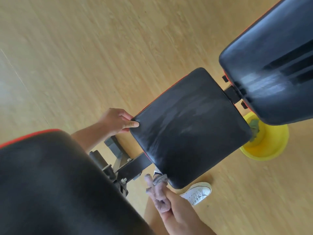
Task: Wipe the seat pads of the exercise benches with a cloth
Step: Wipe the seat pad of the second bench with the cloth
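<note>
Cloth point(158, 192): small, soft and limp, bunched in the right hand point(177, 212), just off the near corner of the seat pad point(189, 126).
Right fingers: closed round the cloth, pinching it against the palm.
Left hand point(116, 121): steadies the pad's far corner, thumb on top, fingers curled under the edge.
Pad: firm, smooth vinyl, streaked damp; likely slippery.
Hold: judged best wadded flat under the palm.

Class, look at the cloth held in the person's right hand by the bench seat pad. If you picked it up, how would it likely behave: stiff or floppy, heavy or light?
The cloth is probably floppy: it bunches and folds inside the right hand. Likely light too, since a loose grip between fingers carries it. It may be damp, given the streaks on the seat pad, though that cannot be confirmed.
</note>
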Available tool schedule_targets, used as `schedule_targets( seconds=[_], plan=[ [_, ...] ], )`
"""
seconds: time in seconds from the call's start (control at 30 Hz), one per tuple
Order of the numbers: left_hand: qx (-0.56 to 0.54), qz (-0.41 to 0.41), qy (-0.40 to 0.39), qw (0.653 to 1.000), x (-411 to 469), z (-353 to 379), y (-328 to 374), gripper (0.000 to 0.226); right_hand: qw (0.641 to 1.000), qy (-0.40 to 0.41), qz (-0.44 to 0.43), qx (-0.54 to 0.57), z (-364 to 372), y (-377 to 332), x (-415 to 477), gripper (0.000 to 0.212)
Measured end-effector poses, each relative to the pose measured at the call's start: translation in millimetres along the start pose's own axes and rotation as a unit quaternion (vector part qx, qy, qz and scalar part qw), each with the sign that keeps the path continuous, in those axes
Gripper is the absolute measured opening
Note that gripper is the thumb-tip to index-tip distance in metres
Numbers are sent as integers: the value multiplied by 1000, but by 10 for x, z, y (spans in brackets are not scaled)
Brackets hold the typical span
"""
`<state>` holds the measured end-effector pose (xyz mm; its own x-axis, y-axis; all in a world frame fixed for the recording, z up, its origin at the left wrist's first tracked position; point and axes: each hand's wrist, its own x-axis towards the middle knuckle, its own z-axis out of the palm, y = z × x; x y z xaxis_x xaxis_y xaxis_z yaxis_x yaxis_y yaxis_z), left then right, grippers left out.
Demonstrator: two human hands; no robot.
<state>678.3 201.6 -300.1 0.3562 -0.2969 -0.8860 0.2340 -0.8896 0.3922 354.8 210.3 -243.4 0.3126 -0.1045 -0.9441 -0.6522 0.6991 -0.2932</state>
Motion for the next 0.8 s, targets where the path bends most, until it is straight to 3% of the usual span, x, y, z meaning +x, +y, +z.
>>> schedule_targets(
  seconds=[0.03,0.07,0.1,0.13,0.2,0.23,0.27,0.37,0.43,0.53,0.63,0.67,0.77,0.8],
  plan=[
    [0,0,1,1000,-1,4,-2,37,992,-38,-80,-90,127,-238,26,21],
    [-1,0,4,1000,-6,4,-6,37,956,-41,-186,-224,234,-447,79,15],
    [-1,0,6,1000,-11,9,-8,37,887,4,-285,-362,318,-609,193,15],
    [2,-1,9,1000,-12,7,-13,37,817,63,-383,-426,455,-866,274,31],
    [7,-3,16,1000,-25,4,5,36,592,63,-518,-614,572,-1166,617,43],
    [16,-1,20,1000,-29,2,10,35,506,49,-533,-677,641,-1243,788,39],
    [33,6,21,999,-29,-2,14,34,449,39,-504,-737,722,-1384,862,30],
    [35,16,25,999,-19,-9,2,35,356,2,-452,-818,797,-1586,822,14],
    [2,11,25,1000,-15,8,-11,36,333,-31,-407,-850,595,-1349,686,20],
    [-9,7,26,1000,15,21,-49,35,434,-41,-371,-820,216,-805,482,27],
    [-5,8,31,999,20,16,-75,34,476,-41,-371,-796,298,-757,627,27],
    [-4,10,30,1000,22,15,-68,34,481,-21,-384,-788,450,-940,688,24],
    [-2,11,26,1000,10,13,-49,35,427,-3,-438,-791,833,-1397,830,15],
    [-2,9,27,1000,21,2,-56,35,431,3,-430,-793,839,-1418,829,15]
  ],
)
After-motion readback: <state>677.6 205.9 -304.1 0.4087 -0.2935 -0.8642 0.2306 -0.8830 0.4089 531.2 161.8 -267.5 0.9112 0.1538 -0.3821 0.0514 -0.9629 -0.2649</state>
